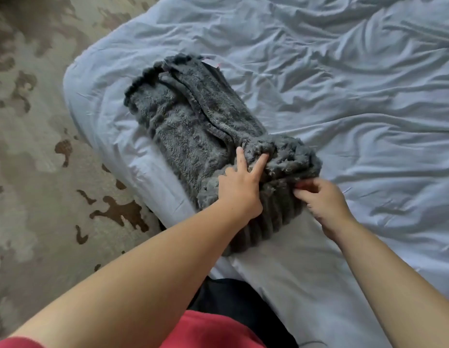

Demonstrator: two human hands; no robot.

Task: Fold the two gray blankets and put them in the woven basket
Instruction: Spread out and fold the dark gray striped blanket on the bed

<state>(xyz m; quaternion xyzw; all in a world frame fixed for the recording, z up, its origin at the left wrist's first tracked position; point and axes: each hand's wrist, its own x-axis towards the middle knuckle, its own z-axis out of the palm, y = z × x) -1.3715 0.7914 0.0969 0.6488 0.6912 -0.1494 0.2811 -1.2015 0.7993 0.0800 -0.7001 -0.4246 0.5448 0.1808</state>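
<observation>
Head cam: dark-gray plush blanket (193, 116) along the pale-blue sheeted bed (343, 96)'s left edge looks soft and floppy; left hand (239, 189) presses it straight-fingered, right hand (323, 204) pinches the fold, so best scooped from underneath.

The gray blanket (193, 116) is thick plush fleece, matt and shaggy on its flat part, with a ribbed pile on its rolled end. The bed sheet (356, 84) is thin, smooth, pale cloth, heavily creased. The rug (37, 151) looks matt, short-piled and mottled

Gray blanket (193, 121), half-rolled, lengthwise
</observation>
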